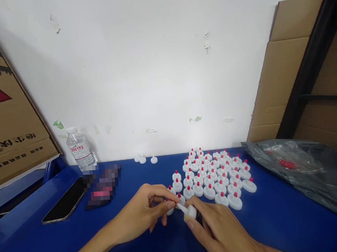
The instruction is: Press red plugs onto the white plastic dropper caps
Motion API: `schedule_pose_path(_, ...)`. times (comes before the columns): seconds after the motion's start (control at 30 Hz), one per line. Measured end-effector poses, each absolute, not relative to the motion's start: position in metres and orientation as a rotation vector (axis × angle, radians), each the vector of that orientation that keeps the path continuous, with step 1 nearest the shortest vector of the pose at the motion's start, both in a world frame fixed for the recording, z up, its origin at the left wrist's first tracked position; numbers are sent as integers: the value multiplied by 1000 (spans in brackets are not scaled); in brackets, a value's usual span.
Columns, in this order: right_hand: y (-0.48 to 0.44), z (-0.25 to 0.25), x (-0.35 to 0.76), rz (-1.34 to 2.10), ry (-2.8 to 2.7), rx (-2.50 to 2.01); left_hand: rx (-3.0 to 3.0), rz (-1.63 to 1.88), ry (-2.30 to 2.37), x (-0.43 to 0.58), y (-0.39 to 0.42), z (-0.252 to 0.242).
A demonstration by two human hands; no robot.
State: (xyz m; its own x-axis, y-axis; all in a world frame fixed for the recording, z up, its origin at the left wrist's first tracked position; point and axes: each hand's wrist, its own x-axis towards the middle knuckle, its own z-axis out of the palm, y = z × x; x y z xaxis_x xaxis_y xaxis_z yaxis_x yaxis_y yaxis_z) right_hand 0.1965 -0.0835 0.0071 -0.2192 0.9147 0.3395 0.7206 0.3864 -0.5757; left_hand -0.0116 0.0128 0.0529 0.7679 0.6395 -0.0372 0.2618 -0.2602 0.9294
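My right hand (pixel 217 222) grips a white cap with a nozzle (pixel 190 212), tilted so that its tip points up and left. At that tip, the thumb and fingers of my left hand (pixel 150 207) pinch a small red tip cap (pixel 176 204), mostly hidden by the fingers. Behind and right of my hands stand several white caps with red tips (pixel 209 191) on the blue table (pixel 147 241). A few more red-tipped ones are partly hidden behind my left hand. Near the wall lie 3 white caps (pixel 154 160) without visible red tips.
At the left are a phone (pixel 65 200), a dark packet (pixel 103 185) and a water bottle (pixel 80 149). A grey plastic bag (pixel 302 167) with red pieces lies at the right. Cardboard (pixel 279 69) leans by the wall; a printed box (pixel 13 112) stands left.
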Motion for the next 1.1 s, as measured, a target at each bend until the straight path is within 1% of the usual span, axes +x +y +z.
schedule_pose_path(0.1,-84,6,197,398,-2024,-1382,1867,430,665,-10,11,52)
schedule_pose_path(0.27,-86,4,197,379,-2028,-1360,1855,567,630,-7,7,48)
schedule_pose_path(0.5,-96,0,198,177,-1964,-1383,1858,509,612,-8,3,48)
schedule_pose_path(0.7,-101,5,197,224,-1974,-1361,1829,480,579,-7,1,51)
schedule_pose_path(0.83,-94,4,201,300,-2030,-1316,2071,428,623,-10,0,53)
schedule_pose_path(1.0,-85,-3,207,253,-2147,-1243,2641,279,650,-12,-4,46)
schedule_pose_path(1.1,-84,-7,208,258,-2195,-1236,2758,184,654,-12,-7,44)
